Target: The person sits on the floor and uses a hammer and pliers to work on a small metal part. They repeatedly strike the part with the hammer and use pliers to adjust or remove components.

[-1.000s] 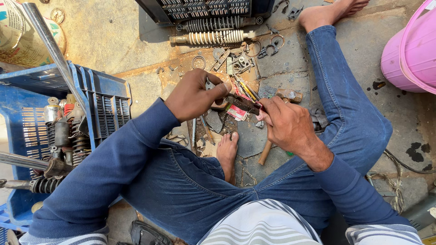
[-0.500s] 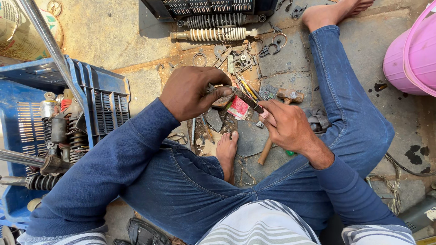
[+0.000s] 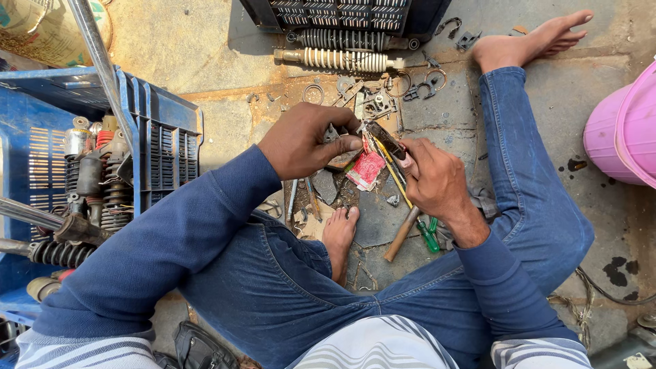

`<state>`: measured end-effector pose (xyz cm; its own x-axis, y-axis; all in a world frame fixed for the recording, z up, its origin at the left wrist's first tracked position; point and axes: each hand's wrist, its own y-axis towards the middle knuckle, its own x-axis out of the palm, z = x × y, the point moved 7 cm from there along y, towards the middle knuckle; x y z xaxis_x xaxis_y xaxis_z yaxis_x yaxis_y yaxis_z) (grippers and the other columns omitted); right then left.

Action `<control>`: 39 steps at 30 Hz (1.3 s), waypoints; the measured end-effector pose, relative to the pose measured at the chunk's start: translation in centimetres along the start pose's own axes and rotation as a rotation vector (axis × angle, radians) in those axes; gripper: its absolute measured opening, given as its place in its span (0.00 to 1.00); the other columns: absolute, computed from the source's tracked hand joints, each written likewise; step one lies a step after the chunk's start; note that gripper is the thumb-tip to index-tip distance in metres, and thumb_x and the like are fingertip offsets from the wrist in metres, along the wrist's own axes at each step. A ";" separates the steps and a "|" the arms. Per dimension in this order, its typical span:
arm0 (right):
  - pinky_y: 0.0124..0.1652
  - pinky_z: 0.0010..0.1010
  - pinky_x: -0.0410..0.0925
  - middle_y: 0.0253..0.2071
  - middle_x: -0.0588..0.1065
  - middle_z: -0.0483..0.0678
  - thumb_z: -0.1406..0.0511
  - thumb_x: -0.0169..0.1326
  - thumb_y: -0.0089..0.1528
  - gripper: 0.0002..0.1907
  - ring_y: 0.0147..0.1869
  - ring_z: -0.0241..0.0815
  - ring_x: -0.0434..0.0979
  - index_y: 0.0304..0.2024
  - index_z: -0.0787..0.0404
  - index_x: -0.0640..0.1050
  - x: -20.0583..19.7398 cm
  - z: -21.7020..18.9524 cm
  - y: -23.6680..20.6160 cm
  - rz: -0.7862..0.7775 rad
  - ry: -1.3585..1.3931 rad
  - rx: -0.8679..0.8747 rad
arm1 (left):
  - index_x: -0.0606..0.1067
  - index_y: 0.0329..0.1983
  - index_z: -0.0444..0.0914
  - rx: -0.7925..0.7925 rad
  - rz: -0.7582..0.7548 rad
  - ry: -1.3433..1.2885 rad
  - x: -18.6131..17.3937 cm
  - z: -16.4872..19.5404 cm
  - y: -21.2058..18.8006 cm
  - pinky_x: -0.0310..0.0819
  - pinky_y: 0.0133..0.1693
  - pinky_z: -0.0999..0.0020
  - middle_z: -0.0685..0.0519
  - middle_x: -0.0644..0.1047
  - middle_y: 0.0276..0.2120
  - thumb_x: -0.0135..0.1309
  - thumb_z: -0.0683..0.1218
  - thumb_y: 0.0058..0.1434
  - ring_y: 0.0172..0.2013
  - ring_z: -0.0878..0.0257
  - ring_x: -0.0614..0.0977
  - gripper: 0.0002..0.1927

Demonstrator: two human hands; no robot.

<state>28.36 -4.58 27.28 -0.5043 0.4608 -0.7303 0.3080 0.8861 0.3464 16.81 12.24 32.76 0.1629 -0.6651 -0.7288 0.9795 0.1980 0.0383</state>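
The person sits on the concrete floor with legs spread, both hands raised over a scatter of small parts. The left hand is closed, thumb and fingers pinching a small metal part that is mostly hidden in the grip, so its shape cannot be told. The right hand is closed around a dark, rusty metal piece that sticks out from the fist toward the left hand; the two pieces meet or nearly meet between the hands, though whether they touch cannot be told. Just below them lies a crumpled red packet, and a thin yellow-handled tool runs slanting under the right hand. A wooden handle and a green screwdriver lie on the floor beside the right wrist. One bare foot is tucked in below the hands; the other foot is stretched out well apart, at the top right. Beyond the hands lie rings, clips and brackets, then a coil spring shock absorber in front of a black crate. A blue crate on the left holds more shock absorbers and springs. A pink bucket stands at the right edge.
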 end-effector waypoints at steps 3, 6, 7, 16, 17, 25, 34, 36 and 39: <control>0.34 0.43 0.70 0.36 0.76 0.56 0.70 0.57 0.63 0.14 0.35 0.58 0.78 0.51 0.64 0.76 1.0 0.8 -0.1 -0.074 0.111 0.045 | 0.76 0.49 0.41 0.042 0.017 0.135 -0.1 0.4 0.1 0.74 0.35 0.54 0.50 0.82 0.37 0.57 0.58 0.67 0.35 0.51 0.84 0.18; 0.35 0.43 0.70 0.35 0.75 0.55 0.70 0.57 0.62 0.13 0.37 0.58 0.79 0.50 0.65 0.75 1.3 1.0 -0.1 -0.082 0.190 -0.010 | 0.74 0.57 0.43 0.144 0.024 0.265 -0.1 1.4 0.3 0.73 0.33 0.55 0.51 0.79 0.39 0.56 0.57 0.66 0.34 0.51 0.82 0.20; 0.35 0.43 0.69 0.35 0.75 0.55 0.70 0.57 0.62 0.14 0.37 0.57 0.78 0.50 0.65 0.76 1.4 1.2 -0.2 -0.091 0.197 -0.007 | 0.74 0.60 0.44 0.192 0.022 0.317 0.0 1.8 0.4 0.72 0.33 0.55 0.51 0.78 0.39 0.56 0.56 0.66 0.34 0.51 0.81 0.22; 0.34 0.44 0.69 0.34 0.75 0.55 0.71 0.57 0.62 0.14 0.35 0.57 0.78 0.50 0.65 0.76 2.3 2.4 -1.2 -0.106 0.219 0.050 | 0.73 0.40 0.40 0.247 -0.011 0.480 1.5 3.0 1.9 0.71 0.33 0.57 0.52 0.75 0.32 0.55 0.55 0.67 0.30 0.55 0.80 0.14; 0.34 0.43 0.69 0.35 0.75 0.55 0.71 0.56 0.62 0.14 0.36 0.57 0.78 0.51 0.65 0.76 2.2 2.4 -1.2 -0.086 0.205 0.045 | 0.73 0.38 0.40 0.235 0.002 0.498 1.6 3.1 2.1 0.71 0.32 0.57 0.52 0.75 0.32 0.55 0.56 0.68 0.30 0.55 0.80 0.15; 0.35 0.44 0.71 0.38 0.76 0.54 0.71 0.56 0.60 0.17 0.36 0.57 0.78 0.53 0.63 0.75 1.6 2.7 -1.3 -0.050 0.040 0.005 | 0.77 0.28 0.39 -0.072 -0.041 0.424 2.5 1.0 2.7 0.69 0.27 0.53 0.49 0.77 0.23 0.53 0.55 0.72 0.20 0.52 0.77 0.19; 0.35 0.41 0.71 0.38 0.77 0.53 0.70 0.56 0.62 0.13 0.36 0.54 0.79 0.50 0.63 0.76 1.7 3.0 -1.7 -0.084 0.101 0.013 | 0.80 0.45 0.35 -0.296 -0.114 -0.200 3.8 -2.4 3.1 0.77 0.26 0.64 0.48 0.82 0.31 0.54 0.55 0.65 0.22 0.61 0.84 0.19; 0.35 0.42 0.71 0.36 0.77 0.54 0.70 0.56 0.62 0.12 0.35 0.55 0.79 0.49 0.63 0.77 2.0 3.5 -1.8 -0.110 0.133 0.069 | 0.82 0.44 0.36 -0.249 -0.117 -0.143 3.4 -1.9 3.3 0.77 0.30 0.61 0.46 0.83 0.30 0.55 0.56 0.66 0.24 0.58 0.84 0.19; 0.37 0.42 0.71 0.38 0.77 0.55 0.72 0.54 0.62 0.13 0.39 0.57 0.80 0.50 0.64 0.76 1.7 3.8 -1.9 -0.065 0.218 0.072 | 0.82 0.45 0.37 -0.161 -0.158 -0.121 2.9 -1.2 3.5 0.78 0.35 0.58 0.47 0.84 0.31 0.56 0.57 0.66 0.28 0.55 0.85 0.19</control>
<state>30.00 -5.65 23.20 -0.6849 0.4101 -0.6022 0.3219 0.9118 0.2548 20.53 11.82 29.95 0.0315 -0.7764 -0.6295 0.9639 0.1902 -0.1863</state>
